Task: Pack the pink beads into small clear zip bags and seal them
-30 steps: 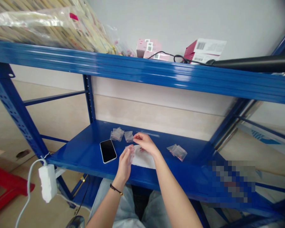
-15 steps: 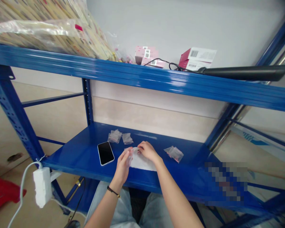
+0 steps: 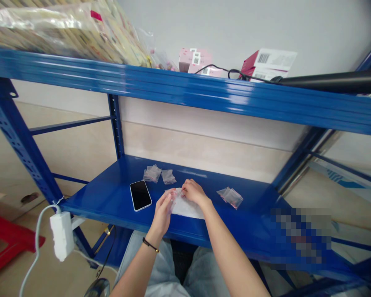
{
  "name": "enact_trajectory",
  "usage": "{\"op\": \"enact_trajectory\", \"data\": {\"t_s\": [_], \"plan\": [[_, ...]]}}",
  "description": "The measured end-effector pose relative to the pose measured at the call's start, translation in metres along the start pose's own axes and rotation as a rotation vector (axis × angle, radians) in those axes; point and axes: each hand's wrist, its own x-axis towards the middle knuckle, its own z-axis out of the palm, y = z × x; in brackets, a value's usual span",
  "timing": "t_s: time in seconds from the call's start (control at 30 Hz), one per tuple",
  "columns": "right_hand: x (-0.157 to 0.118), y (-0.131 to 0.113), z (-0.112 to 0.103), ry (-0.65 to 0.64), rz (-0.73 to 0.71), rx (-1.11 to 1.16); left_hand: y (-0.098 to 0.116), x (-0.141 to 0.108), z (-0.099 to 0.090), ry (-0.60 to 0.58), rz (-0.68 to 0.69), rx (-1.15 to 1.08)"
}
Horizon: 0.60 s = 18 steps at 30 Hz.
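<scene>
My left hand (image 3: 162,211) is closed on a small clear plastic bag (image 3: 172,193), held upright at the left edge of a white sheet (image 3: 188,208). Close beside it, my right hand (image 3: 194,193) has its fingertips pinched together over the top of the sheet; whatever they grip is too small to make out. Behind my left hand lie a little pile of clear zip bags (image 3: 152,173) and another flat clear bag (image 3: 168,177). Several more bags with reddish edges (image 3: 231,197) overlap to the right of my right hand.
A phone (image 3: 140,195) lies left of my hands on the blue shelf (image 3: 105,198). Overhead runs an upper shelf beam (image 3: 173,86) carrying packed envelopes (image 3: 64,37), pink boxes (image 3: 194,60) and a black bar (image 3: 334,81). A white power strip (image 3: 62,236) hangs at the left post.
The camera view has shifted slightly, so the shelf items appear a little further right. My right fingertips have moved slightly over the sheet; my left hand still holds the bag.
</scene>
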Motion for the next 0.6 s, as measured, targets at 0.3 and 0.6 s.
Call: {"op": "enact_trajectory", "data": {"t_s": [0.3, 0.6], "plan": [[-0.001, -0.037, -0.052, 0.083, -0.235, 0.436, 0.002, -0.001, 0.003, -0.053, -0.022, -0.027], [-0.041, -0.043, -0.063, -0.045, -0.319, 0.517, 0.004, -0.008, 0.008, -0.121, -0.122, -0.052]]}}
